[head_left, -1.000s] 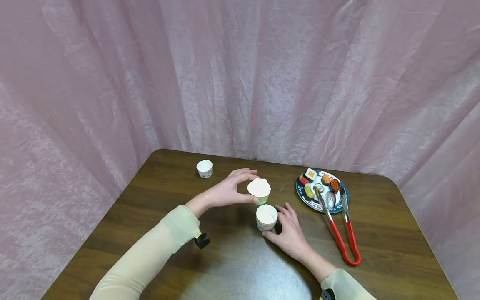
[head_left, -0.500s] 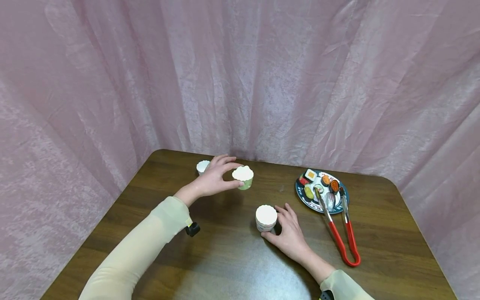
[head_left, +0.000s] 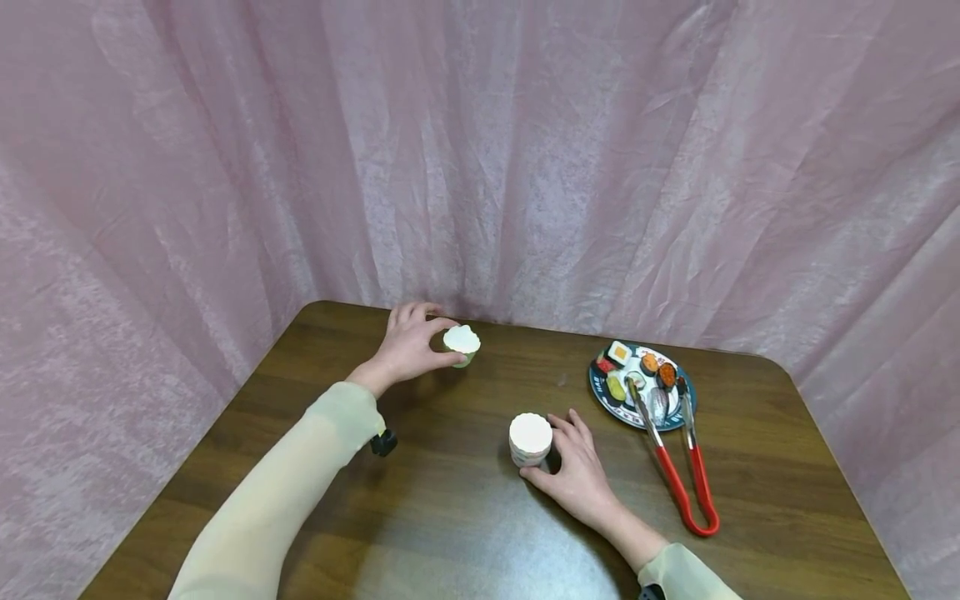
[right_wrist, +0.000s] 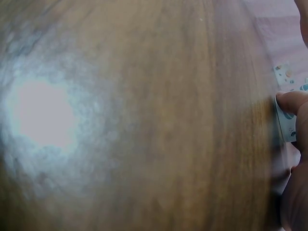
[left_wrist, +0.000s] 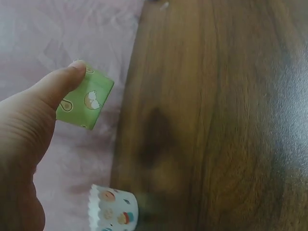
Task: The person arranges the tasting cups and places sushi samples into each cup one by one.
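Near the table's back edge, my left hand pinches a green paper baking cup between thumb and fingers, its scalloped white rim facing up. Avocado prints show on the cup's side in the left wrist view. A white baking cup with small coloured prints stands below that hand there; in the head view the hand hides it. My right hand grips another pale printed baking cup, upright at mid-table, with the thumb and fingers around its right side. In the right wrist view, the thumb presses against this cup.
To the right lies a blue-rimmed plate bearing several sushi pieces. Red-handled tongs rest with their tips on it and their handles on the wooden table. A pink curtain hangs behind the table.
My left hand has moved the green baking cup leftward and back, away from the cup at my right hand, and now covers the far-left cup. My right hand has stayed in place.
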A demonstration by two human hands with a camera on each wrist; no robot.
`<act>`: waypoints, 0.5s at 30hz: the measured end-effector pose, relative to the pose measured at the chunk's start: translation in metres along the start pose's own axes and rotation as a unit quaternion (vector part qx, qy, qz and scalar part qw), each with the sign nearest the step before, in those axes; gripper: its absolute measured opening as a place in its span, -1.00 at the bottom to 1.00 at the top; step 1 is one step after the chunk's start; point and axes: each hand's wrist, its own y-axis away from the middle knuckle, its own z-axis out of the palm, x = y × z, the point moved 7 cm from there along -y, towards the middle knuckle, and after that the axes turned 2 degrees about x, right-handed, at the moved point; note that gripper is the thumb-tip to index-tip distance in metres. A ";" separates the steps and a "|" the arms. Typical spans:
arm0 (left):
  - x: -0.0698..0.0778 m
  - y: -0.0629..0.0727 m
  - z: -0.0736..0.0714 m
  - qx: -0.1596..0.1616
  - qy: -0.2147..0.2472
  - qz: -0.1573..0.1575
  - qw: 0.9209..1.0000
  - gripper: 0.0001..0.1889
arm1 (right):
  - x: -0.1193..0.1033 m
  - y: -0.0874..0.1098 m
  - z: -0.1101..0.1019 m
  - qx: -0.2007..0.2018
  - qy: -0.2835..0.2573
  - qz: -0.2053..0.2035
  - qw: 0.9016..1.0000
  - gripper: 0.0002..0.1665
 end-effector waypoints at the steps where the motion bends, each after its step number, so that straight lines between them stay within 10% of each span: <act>1: -0.003 -0.001 0.002 0.002 -0.005 -0.005 1.000 -0.29 | 0.000 0.000 0.000 0.000 0.001 0.000 1.000 -0.28; 15: -0.032 -0.009 0.028 -0.003 -0.065 -0.065 0.996 -0.22 | 0.000 0.000 0.000 -0.003 0.005 0.002 1.000 -0.27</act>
